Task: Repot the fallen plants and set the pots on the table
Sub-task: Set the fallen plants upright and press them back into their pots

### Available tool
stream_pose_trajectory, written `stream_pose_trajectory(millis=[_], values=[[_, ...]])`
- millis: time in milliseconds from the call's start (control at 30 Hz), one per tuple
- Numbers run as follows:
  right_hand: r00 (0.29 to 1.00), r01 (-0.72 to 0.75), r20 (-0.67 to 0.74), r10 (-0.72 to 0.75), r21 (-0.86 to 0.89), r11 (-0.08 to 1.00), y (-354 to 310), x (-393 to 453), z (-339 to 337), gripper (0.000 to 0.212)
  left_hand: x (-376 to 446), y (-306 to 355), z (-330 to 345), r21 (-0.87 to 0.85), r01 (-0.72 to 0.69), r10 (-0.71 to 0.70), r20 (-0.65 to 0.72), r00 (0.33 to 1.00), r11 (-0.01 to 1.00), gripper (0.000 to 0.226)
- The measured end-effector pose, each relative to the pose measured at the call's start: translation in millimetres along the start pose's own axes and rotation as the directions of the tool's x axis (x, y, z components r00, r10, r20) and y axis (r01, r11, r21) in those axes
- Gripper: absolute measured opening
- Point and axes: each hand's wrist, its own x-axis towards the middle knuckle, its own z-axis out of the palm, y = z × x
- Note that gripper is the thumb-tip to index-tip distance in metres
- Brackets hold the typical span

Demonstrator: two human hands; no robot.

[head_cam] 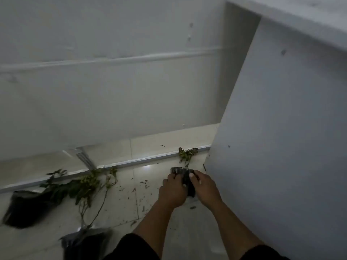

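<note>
Left hand [172,192] and right hand [203,188] grip a crinkled black plastic pot [185,177].

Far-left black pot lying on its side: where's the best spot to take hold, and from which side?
Grip the black pot around its dark body, coming from above. It lies tipped on the floor with its foliage spilling right, so the leafless left end is probably clearest. The image is blurred there.

pots [185,180] blk | leaves [186,153] grn/yel | floor [116,209] beige | wall [112,91] wht
</note>
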Motion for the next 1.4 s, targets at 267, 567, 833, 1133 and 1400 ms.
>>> stream_pose_trajectory(millis=[267,567,833,1133,1400], values=[[0.995,-0.059,-0.081,0.051,-0.102,0.993,73.2,69.0,62.3,0.059,100.7,-59.4,66.5,-0.124,-0.001,-0.017,-0.145,0.989,0.992,0.061],[0.902,-0.15,-0.382,0.202,0.162,0.975,89.7,88.4,89.3,0.039,126.7,-68.6,88.5,-0.542,-0.069,-0.101,-0.277,0.955,0.838,0.038],[0.873,-0.175,-0.294,0.389,0.556,0.813,105.5,88.1,89.1,0.026,128.3,-75.6,94.5,-0.608,-0.166,-0.105,-0.385,0.917,0.776,0.012],[0.949,0.049,-0.294,0.113,0.493,0.869,108.5,90.4,81.8,0.045,131.3,-94.0,114.9,-0.565,-0.213,-0.027,-0.385,0.923,0.797,0.056],[0.96,0.274,-0.067,-0.27,0.061,0.96,138.9,88.9,81.7,0.072,132.3,-100.5,111.2,-0.431,-0.29,0.209,-0.225,0.952,0.855,0.094]])
